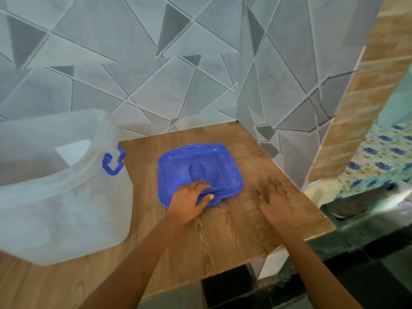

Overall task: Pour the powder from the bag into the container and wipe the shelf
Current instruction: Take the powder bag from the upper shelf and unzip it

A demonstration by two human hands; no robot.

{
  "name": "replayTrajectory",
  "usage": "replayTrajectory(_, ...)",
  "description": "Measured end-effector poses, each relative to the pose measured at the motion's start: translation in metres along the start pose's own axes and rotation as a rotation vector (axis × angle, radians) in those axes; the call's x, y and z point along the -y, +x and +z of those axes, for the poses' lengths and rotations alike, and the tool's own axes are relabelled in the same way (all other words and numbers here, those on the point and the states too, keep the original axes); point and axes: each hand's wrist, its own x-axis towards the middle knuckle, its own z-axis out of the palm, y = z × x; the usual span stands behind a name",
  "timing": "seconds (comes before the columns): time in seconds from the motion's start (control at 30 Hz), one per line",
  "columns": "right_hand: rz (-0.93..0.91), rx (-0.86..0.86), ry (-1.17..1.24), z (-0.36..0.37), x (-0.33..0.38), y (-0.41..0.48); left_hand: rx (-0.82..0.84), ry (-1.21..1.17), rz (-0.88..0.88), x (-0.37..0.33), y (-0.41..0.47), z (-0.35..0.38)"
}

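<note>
A large translucent plastic container [58, 186] stands open on the left of the wooden shelf [223, 230], with a blue latch [113, 162] on its right side. Its blue lid [198, 170] lies flat on the shelf in the middle. My left hand [189, 200] grips the lid's near edge, thumb under the rim and fingers on top. My right hand [276, 201] lies flat on the wood just right of the lid, fingers spread, holding nothing. No powder bag shows in view.
Grey geometric tiled walls close the shelf at the back and right. The shelf's front edge [289, 246] drops to a dark floor. At the right, past a wood-patterned post [356, 97], lies a blue-and-yellow patterned cloth [383, 157].
</note>
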Motion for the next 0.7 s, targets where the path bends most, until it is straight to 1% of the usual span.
replayTrajectory(0.07, -0.043, -0.059, 0.094, -0.020, 0.019, 0.007, -0.022, -0.165, -0.121, -0.005, 0.016, -0.022)
replayTrajectory(0.1, -0.074, -0.101, 0.155, -0.027, 0.031, 0.012, -0.035, -0.210, -0.165, -0.008, 0.026, -0.036)
replayTrajectory(0.17, -0.153, -0.172, 0.240, -0.043, 0.059, 0.025, -0.060, -0.254, -0.215, -0.013, 0.047, -0.069)
replayTrajectory(0.23, -0.219, -0.251, 0.287, -0.063, 0.093, 0.036, -0.121, -0.252, -0.228, -0.020, 0.066, -0.109)
replayTrajectory(0.3, -0.313, -0.328, 0.353, -0.087, 0.130, 0.045, -0.239, -0.195, -0.201, -0.025, 0.081, -0.153)
replayTrajectory(0.4, -0.475, -0.404, 0.447, -0.120, 0.192, 0.051, -0.398, -0.042, -0.163, -0.025, 0.090, -0.221)
replayTrajectory(0.53, -0.659, -0.423, 0.476, -0.146, 0.274, 0.045, -0.610, 0.154, -0.250, -0.009, 0.074, -0.303)
replayTrajectory(0.7, -0.866, -0.386, 0.441, -0.142, 0.376, 0.004, -0.780, 0.325, -0.362, 0.034, 0.007, -0.391)
